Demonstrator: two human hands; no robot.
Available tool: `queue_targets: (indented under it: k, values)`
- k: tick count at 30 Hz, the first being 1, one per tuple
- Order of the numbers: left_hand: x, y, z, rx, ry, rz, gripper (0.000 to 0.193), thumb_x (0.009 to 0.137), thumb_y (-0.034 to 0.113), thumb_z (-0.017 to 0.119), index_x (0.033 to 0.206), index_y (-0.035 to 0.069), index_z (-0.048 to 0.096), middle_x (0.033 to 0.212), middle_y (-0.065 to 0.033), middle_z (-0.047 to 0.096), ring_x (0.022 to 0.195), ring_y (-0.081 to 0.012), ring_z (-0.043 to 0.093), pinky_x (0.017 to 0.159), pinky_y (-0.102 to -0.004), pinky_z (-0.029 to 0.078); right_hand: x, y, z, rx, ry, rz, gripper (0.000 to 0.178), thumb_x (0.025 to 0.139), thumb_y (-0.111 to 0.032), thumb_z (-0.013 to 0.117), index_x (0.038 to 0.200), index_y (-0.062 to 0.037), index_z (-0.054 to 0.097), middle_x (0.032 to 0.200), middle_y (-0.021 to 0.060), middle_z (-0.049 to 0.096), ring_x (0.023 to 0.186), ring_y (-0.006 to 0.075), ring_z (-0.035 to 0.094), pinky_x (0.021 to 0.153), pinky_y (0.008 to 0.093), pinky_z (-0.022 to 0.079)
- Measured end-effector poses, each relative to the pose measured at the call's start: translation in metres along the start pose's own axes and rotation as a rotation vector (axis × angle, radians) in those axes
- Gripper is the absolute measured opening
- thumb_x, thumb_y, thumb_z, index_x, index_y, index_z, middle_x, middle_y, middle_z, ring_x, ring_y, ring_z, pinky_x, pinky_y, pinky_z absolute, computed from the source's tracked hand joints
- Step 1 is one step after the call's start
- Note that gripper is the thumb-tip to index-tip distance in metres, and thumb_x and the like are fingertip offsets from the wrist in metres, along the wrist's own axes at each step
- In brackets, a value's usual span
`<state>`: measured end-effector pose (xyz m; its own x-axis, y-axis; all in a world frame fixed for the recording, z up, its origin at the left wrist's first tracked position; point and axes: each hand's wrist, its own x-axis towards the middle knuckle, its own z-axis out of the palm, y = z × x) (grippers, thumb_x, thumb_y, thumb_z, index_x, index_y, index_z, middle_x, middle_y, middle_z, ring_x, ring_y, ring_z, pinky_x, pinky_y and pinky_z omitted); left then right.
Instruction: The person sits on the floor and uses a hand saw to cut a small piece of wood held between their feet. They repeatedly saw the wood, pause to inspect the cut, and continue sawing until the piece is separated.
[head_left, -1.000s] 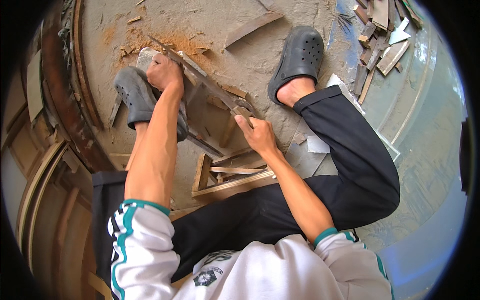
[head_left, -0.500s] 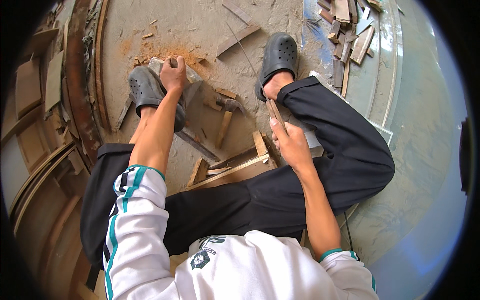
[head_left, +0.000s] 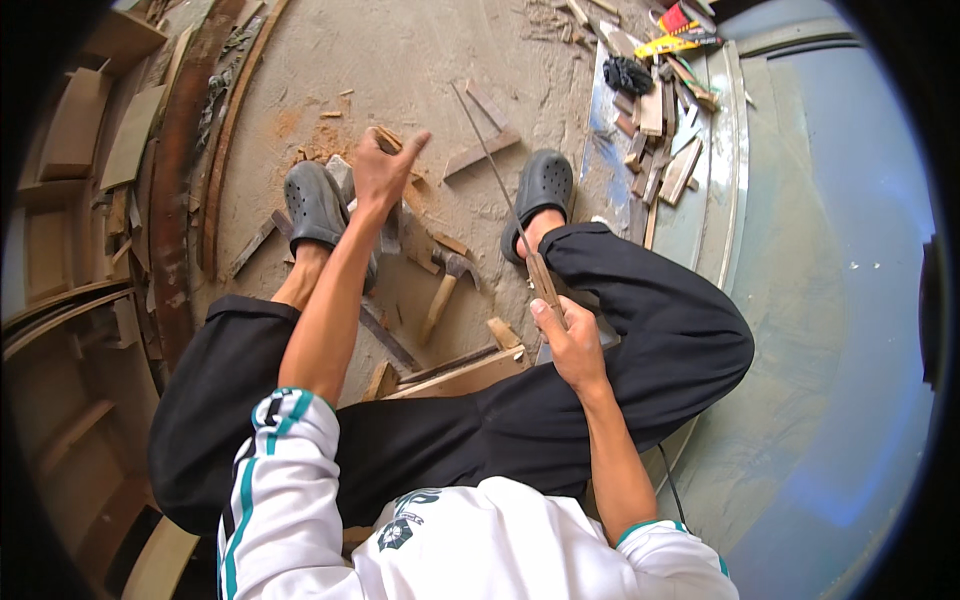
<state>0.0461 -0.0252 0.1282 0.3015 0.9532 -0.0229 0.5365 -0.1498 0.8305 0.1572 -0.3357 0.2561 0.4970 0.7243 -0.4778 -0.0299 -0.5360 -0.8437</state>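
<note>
My left hand [head_left: 383,178] is raised over a grey block [head_left: 390,238] beside my left clog [head_left: 314,203]. Its fingers are curled round a small piece of wood [head_left: 387,136], partly hidden by them, while the thumb points out to the right. In my right hand [head_left: 572,345], above my right thigh, is a handsaw [head_left: 541,280], gripped by its wooden handle. The long thin blade shows edge-on and slants forward and left past my right clog [head_left: 546,186]. Between my legs lie a claw hammer [head_left: 441,298] and a wooden frame or box [head_left: 465,377].
Sawdust [head_left: 300,152] and wood scraps [head_left: 482,152] lie ahead on the floor. A heap of offcuts [head_left: 655,130] sits far right, beside a pale sheet [head_left: 820,300]. Wooden panels [head_left: 75,125] and long boards [head_left: 180,170] line the left side.
My left hand has lifted off the block and moved right; a piece of wood now shows in it and its thumb sticks out. The saw stays in my right hand. The view has tilted forward.
</note>
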Motion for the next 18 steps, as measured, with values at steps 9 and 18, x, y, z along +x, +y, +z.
queue_targets:
  k: [9, 18]
  values:
    - [-0.06, 0.133, -0.087, -0.39, -0.364, -0.184, 0.057, 0.092, 0.042, 0.063, 0.126, -0.002, 0.052, 0.092, -0.0096, 0.059, 0.087, -0.0168, 0.057, 0.079, -0.0307, 0.047, 0.009, -0.081, -0.003, 0.118, -0.025, -0.157, 0.032, 0.097, -0.031, 0.062, 0.079, -0.0051, 0.057, 0.067, -0.0059, 0.046, 0.061, 0.0034, 0.037, 0.054, 0.0227, 0.03]
    - [-0.081, 0.174, -0.117, -0.86, -0.368, -0.029, 0.034, 0.102, 0.026, 0.037, 0.118, 0.0, 0.051, 0.087, -0.0078, 0.056, 0.08, -0.0149, 0.057, 0.072, -0.0303, 0.049, -0.014, -0.093, 0.006, 0.192, -0.031, -0.229, 0.029, 0.097, -0.026, 0.059, 0.087, 0.0012, 0.06, 0.069, -0.0002, 0.055, 0.064, 0.007, 0.048, 0.059, 0.024, 0.038]
